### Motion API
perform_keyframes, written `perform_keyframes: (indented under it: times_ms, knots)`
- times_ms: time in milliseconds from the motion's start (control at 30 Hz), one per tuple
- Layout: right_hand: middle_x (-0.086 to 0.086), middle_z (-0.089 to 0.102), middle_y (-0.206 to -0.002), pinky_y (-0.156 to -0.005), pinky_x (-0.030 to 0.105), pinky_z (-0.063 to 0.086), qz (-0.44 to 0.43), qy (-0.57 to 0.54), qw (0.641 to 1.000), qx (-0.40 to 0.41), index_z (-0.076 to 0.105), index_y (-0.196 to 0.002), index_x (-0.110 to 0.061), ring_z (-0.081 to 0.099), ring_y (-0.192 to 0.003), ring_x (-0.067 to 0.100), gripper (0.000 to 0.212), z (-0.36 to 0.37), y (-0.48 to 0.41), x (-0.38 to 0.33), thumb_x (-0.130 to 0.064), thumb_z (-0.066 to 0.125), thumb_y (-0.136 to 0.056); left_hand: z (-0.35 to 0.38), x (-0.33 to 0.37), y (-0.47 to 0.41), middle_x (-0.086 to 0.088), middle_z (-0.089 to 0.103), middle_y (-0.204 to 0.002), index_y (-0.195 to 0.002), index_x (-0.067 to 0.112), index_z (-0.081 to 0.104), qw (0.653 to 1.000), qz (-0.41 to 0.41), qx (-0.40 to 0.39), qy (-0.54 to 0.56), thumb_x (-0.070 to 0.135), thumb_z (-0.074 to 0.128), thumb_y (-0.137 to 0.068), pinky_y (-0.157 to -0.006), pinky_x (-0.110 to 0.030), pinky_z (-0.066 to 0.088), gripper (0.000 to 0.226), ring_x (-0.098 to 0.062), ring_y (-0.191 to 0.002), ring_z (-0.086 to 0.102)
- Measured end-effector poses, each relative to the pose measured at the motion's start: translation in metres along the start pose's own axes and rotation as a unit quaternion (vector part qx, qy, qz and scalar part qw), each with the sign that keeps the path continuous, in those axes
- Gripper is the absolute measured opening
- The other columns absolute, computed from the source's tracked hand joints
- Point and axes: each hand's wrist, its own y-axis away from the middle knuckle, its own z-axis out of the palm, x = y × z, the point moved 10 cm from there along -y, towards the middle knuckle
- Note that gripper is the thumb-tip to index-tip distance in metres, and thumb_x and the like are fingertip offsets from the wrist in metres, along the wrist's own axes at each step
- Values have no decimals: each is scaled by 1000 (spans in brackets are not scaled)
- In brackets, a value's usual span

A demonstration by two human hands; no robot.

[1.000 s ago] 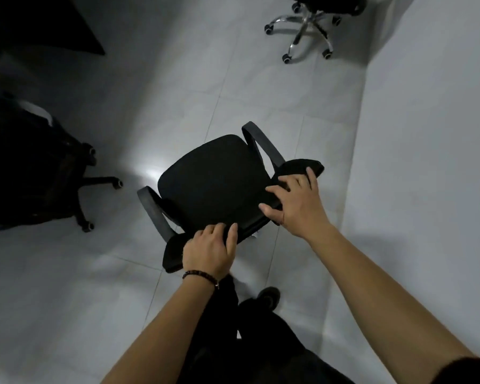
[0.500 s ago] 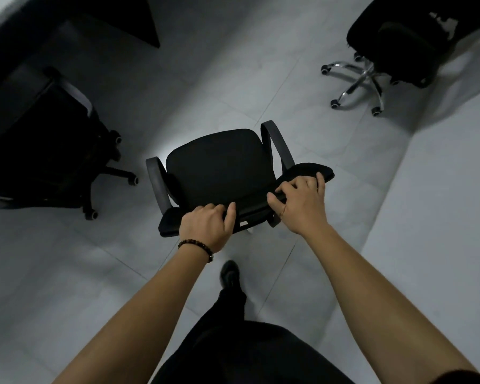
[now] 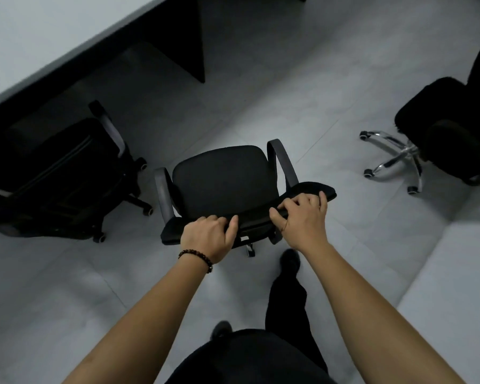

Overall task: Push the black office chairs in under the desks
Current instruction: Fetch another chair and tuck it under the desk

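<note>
1. A black office chair with a padded fabric seat and curved grey armrests stands in the open on the pale tiled floor. It is well apart from the light grey counter at the upper left, and its seat front points away from the person.
2. The left hand grips the top edge of this chair's backrest near its left end. Its fingers are curled over the edge, with the thumb lying along it. A dark bead bracelet circles the wrist.
3. The right hand holds the same edge near its right end. Its fingers are bent over the top and the thumb reaches toward the left hand.
4. A second black chair on a black wheeled base stands at the left, just beside the counter's edge and in its shadow.
5. A third black chair on a chrome star base stands at the right, well apart from the counter.
6. A dark support panel drops from the counter to the floor beyond the held chair.
</note>
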Motion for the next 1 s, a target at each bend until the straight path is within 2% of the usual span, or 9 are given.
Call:
perform_keyframes:
  times_ms: [200,333,500,600,733,1000]
  knots:
    - [6,60,-98,-117,51,7,-49,-12,999,15,70,-94,-22,48,-110,29,62,-19,-116,6,-64,24,-91,-23,0,-104,7,50,-58,-55,22,46,999,-44,23,-2,56,14,-95,-48,-27,36,61,-16,-55,50]
    - [9,60,-105,-116,54,3,-69,1,997,-32,68,-99,-22,45,-116,32,68,-32,-199,15,-66,17,-89,-40,4,-181,6,51,-62,-60,25,46,996,-87,7,3,61,10,-93,-53,-29,36,61,-18,-61,54]
    - [10,58,-111,-116,53,0,-94,31,992,-75,67,-101,-24,40,-122,34,75,-49,-291,35,-70,10,-85,-43,15,-255,5,54,-60,-68,24,57,989,-143,-28,19,72,1,-86,-50,-29,39,76,-16,-55,53]
    - [10,56,-117,-117,52,-2,-106,46,989,-97,66,-105,-26,36,-127,34,69,-57,-342,41,-69,15,-88,-50,19,-290,5,54,-57,-67,24,58,986,-162,-34,22,74,2,-85,-51,-29,41,77,-15,-52,52]
    - [9,57,-117,-117,51,-3,-119,57,986,-97,67,-105,-27,36,-127,34,77,-65,-394,40,-72,9,-81,-62,5,-328,4,54,-50,-63,20,61,984,-172,-41,8,75,4,-85,-48,-28,39,82,-14,-48,51]
    - [8,55,-121,-118,52,-4,-93,68,986,-122,65,-108,-28,33,-130,33,56,-71,-482,-3,-66,26,-94,-88,-47,-419,1,55,-50,-57,16,57,985,-163,-57,10,65,9,-91,-52,-30,42,77,-18,-49,53]
